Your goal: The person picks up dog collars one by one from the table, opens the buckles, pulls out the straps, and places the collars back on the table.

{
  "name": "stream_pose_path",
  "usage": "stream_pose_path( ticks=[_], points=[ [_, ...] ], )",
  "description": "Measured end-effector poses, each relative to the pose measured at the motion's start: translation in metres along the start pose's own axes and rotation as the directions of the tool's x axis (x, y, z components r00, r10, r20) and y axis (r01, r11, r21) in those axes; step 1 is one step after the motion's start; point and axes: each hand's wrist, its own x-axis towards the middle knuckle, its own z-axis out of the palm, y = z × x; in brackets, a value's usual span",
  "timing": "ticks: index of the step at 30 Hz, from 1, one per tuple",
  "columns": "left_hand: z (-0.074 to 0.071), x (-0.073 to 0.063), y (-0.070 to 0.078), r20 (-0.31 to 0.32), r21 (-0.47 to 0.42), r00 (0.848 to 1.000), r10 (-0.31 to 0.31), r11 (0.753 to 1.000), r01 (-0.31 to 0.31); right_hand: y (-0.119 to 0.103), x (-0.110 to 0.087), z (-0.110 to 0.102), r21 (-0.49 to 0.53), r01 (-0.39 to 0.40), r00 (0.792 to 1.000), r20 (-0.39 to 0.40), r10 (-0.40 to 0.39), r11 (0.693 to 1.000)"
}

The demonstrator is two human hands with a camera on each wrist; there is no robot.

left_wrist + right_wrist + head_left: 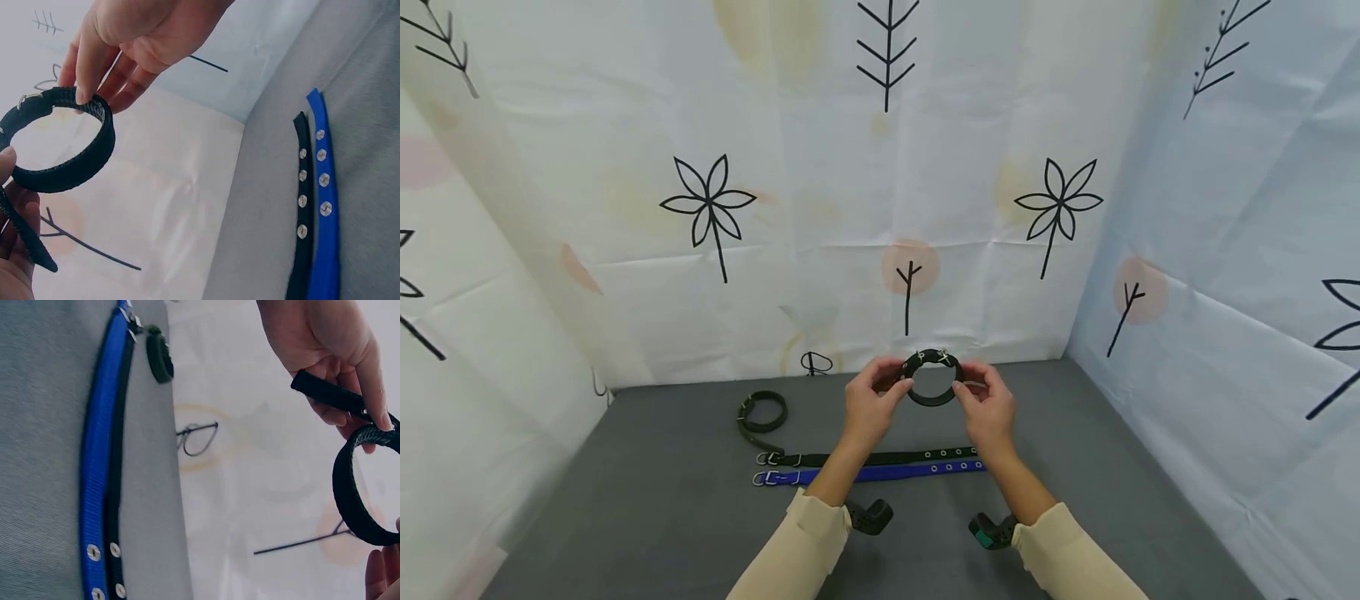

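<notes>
L hand [868, 402], R hand [991, 410]: fingers [885, 365] pinch looped collar [932, 402] nr tabletop's [647, 483] far edge.
Prob. best: light grip, keep loop round, tail [325, 391] flat w/o twist.

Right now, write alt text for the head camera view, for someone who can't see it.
A person's left hand and right hand hold up a looped black strap by its opposite sides. On the gray surface below, a straight dark strap and a blue strap lie side by side, with a curled green strap beyond their left ends.
</notes>
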Motion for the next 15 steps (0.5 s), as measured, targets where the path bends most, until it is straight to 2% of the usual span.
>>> stream_pose_path(
  ticks=[5, 9, 15],
  points=[
    [-0.019, -0.023, -0.001, 0.038, 0.052, 0.999, -0.028, 0.998, 0.026, -0.004, -0.021, 0.001, -0.094, 0.061, 0.997, 0.057, -0.056, 0.994],
    [-0.034, -0.04, -0.008, 0.071, 0.104, 0.996, -0.057, 0.993, 0.05, -0.001, -0.036, 0.003, -0.113, 0.121, 0.987, 0.121, -0.107, 0.986],
    [-0.05, -0.059, -0.016, 0.132, 0.168, 0.988, -0.076, 0.984, 0.054, 0.007, -0.055, 0.007, -0.125, 0.049, 0.98, 0.199, -0.023, 0.991]
  ],
)
